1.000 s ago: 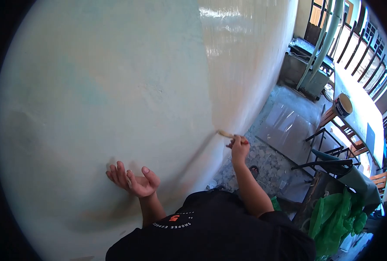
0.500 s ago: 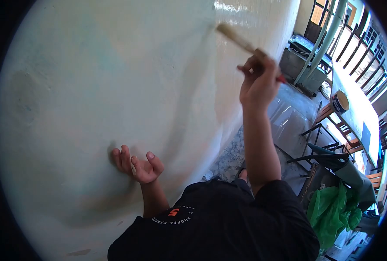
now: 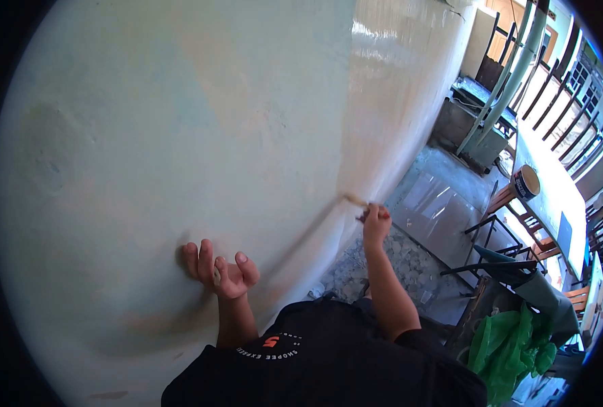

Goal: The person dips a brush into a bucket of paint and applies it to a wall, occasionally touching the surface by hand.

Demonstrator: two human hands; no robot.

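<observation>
Out at nine o'clock it's all wall, pale and mottled, with a dark smudge up toward ten. Swing round to between seven and eight, and here's the left hand, palm up, fingers loosely curled and apart, thumb standing clear, nothing in its grip! A shadow falls on the wall just beside those fingers; whether skin meets wall, I can't tell. Down at six, the black shirt with its orange-and-white print. Now to three o'clock, and there's the brush, slanting, its bristle end at the wall, right where the tip meets its own shadow, by the foot of the glossy strip that climbs toward one o'clock. And the right hand, just right of it, is closed on the handle, fingers together around it, a red end poking out! Below, toward four, the patchwork floor of broken tile shapes. Up at two, the pipes lean across. Far out at three, the bucket, tilted in this view, by the near edge of the bright white tabletop. And round at four, the green bag, crumpled beside dark, folded cloth.
</observation>
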